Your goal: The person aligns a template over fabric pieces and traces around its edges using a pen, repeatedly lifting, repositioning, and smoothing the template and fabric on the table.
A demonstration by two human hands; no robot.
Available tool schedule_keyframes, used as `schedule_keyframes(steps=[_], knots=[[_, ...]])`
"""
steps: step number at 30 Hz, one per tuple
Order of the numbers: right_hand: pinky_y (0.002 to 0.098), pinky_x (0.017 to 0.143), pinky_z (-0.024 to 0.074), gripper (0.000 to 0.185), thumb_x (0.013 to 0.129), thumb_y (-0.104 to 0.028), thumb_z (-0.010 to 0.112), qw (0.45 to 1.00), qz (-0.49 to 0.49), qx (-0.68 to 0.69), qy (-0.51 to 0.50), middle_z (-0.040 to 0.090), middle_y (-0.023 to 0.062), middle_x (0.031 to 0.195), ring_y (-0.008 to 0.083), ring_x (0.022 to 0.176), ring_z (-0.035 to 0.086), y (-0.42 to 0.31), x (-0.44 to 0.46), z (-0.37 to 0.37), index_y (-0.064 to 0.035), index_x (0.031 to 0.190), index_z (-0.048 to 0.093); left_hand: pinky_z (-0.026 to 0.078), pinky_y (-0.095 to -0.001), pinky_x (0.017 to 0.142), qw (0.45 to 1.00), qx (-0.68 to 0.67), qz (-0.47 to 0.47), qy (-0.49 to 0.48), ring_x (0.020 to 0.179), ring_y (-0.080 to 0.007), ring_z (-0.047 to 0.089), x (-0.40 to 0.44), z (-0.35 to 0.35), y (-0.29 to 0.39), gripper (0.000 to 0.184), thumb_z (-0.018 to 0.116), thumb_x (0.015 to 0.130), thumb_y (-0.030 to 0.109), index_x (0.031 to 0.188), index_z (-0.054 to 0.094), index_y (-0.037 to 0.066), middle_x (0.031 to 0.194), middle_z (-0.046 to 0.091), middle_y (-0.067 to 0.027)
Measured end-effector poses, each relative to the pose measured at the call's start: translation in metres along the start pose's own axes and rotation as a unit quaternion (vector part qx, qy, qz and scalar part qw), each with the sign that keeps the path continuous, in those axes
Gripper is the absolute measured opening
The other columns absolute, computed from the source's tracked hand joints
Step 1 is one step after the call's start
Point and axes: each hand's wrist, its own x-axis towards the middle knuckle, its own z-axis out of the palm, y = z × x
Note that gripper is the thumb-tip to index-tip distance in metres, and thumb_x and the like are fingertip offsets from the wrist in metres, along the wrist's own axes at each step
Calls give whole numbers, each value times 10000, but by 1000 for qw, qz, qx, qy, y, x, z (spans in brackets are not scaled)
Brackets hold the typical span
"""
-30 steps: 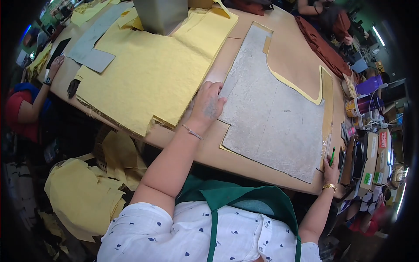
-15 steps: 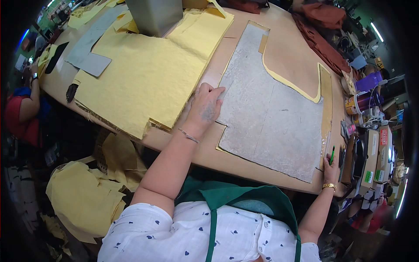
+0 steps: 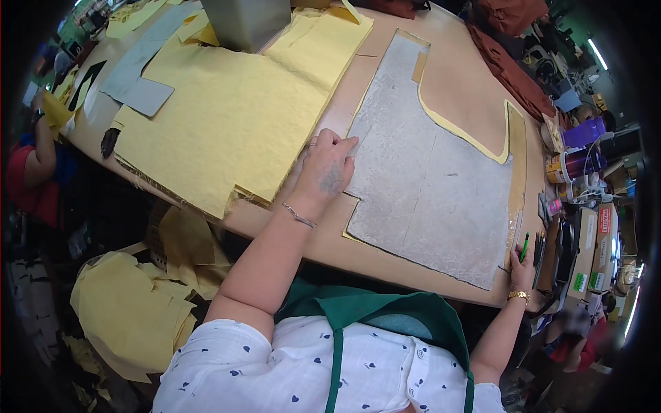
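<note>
A large grey pattern template (image 3: 430,175) lies flat on the table over yellow fabric, which shows along its curved cut-out and lower left edge. Brown tape strips line parts of its right side. My left hand (image 3: 326,171) is closed at the template's left edge, thumb and index finger pinching there and the other fingers curled under. At the lower right corner, my right hand (image 3: 522,270) grips a green pencil (image 3: 525,246) that points up from the fingers. That hand rests beside the template's right edge.
Left of my left hand lies a stack of yellow fabric (image 3: 220,117) with a metal block (image 3: 248,24) on it and a grey template (image 3: 148,96) beside it. Boxes (image 3: 584,251) and a purple cup (image 3: 584,131) stand right. Another person's arm (image 3: 43,148) is far left.
My hands keep nearly the same places on the template and pencil. At the far left, the other person's hand has moved up with yellow fabric. The view has shifted slightly.
</note>
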Motion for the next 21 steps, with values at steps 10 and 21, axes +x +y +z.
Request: schedule_keyframes(steps=[10,21], knots=[[206,585,404,232,777,-122,608,995,-12,97,18,551,23,778,86,661,496,27,12,4,14,955,547,459,-335,733,988,43,-22,-147,774,-308,551,39,-16,-10,319,639,665,116,973,603,43,882,539,-162],[200,486,313,245,873,-256,473,778,56,612,135,470,-25,704,66,576,378,-57,12,14,-39,947,559,349,-494,898,987,73,70,-128,1141,-319,367,50,54,69,410,587,761,238,1116,487,59,1163,436,-145]])
